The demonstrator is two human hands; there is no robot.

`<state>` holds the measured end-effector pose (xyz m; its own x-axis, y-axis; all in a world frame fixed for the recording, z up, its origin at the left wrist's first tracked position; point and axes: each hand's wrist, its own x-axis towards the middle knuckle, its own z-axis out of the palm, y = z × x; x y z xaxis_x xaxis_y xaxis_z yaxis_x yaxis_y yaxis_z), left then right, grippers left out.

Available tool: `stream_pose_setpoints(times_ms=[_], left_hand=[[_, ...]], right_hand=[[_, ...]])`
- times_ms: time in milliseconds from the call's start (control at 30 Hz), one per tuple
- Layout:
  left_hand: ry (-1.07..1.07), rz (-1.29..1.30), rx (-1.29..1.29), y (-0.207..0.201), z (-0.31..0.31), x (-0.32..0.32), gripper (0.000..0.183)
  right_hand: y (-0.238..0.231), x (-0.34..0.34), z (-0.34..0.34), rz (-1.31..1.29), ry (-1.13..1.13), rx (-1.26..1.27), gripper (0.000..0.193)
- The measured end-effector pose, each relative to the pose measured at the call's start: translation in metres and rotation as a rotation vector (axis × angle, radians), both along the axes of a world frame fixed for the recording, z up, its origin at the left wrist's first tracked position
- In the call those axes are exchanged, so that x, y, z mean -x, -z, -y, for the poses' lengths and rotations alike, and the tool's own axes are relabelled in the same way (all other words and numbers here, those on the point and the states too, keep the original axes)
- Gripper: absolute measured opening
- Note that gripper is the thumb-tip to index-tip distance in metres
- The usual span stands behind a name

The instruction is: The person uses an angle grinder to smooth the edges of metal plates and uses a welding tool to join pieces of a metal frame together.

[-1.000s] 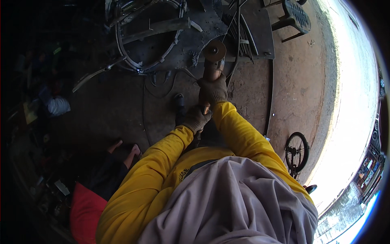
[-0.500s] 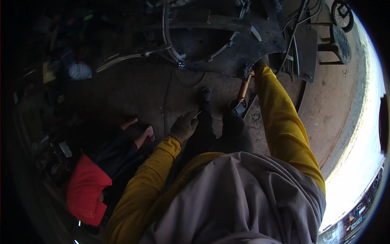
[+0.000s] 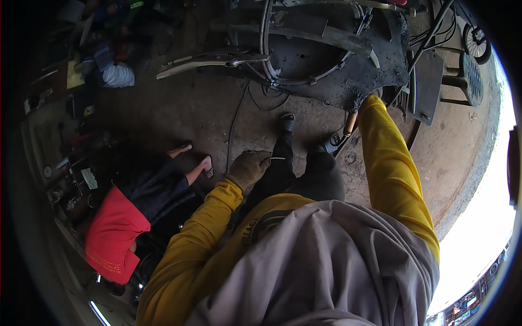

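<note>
My left hand, in a brownish knit glove, is closed on a thin pale rod that sticks out to the right over my leg. My right arm, in a yellow sleeve, reaches forward to the near right corner of a dark metal plate. Little of my right hand shows at that notched edge, and its fingers are hidden. Just left of the sleeve's end, an orange-brown cylindrical handle slants down below the plate corner. Whether my right hand grips it cannot be seen. A curved metal frame rests on the plate.
A person in a red shirt bends low at the left, beside cluttered tools. Locking pliers jut from the frame's left side. A dark cable lies on the floor. A plastic chair and a wheel stand far right.
The view has shifted, so the plate and frame sit further right and the picture is brighter. My right hand shows less beside the plate corner. My left hand still holds the rod.
</note>
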<state>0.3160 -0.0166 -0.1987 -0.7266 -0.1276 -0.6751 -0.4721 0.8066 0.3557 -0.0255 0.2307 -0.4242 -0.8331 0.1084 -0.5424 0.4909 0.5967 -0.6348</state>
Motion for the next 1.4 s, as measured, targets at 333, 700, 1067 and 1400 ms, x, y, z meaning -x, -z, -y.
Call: stream_pose_setpoints(times_ms=[333,700,1067,1400], left_hand=[[0.095,-0.397,0.026,-0.045,0.009,0.018,0.020],[0.633,-0.575,0.157,-0.170,0.022,0.060,0.023],[1.220,-1.183,0.026,-0.258,0.034,0.195,0.009],[1.485,-0.991,-0.234,-0.254,0.055,0.220,0.008]], right_hand=[[0.004,0.002,0.002,0.038,-0.034,-0.236,0.084],[-0.111,-0.142,-0.035,-0.232,0.238,-0.220,0.080],[-0.368,-0.206,0.020,-0.881,-0.166,0.343,0.041],[-0.431,-0.226,0.122,-0.736,-0.195,-0.033,0.042]])
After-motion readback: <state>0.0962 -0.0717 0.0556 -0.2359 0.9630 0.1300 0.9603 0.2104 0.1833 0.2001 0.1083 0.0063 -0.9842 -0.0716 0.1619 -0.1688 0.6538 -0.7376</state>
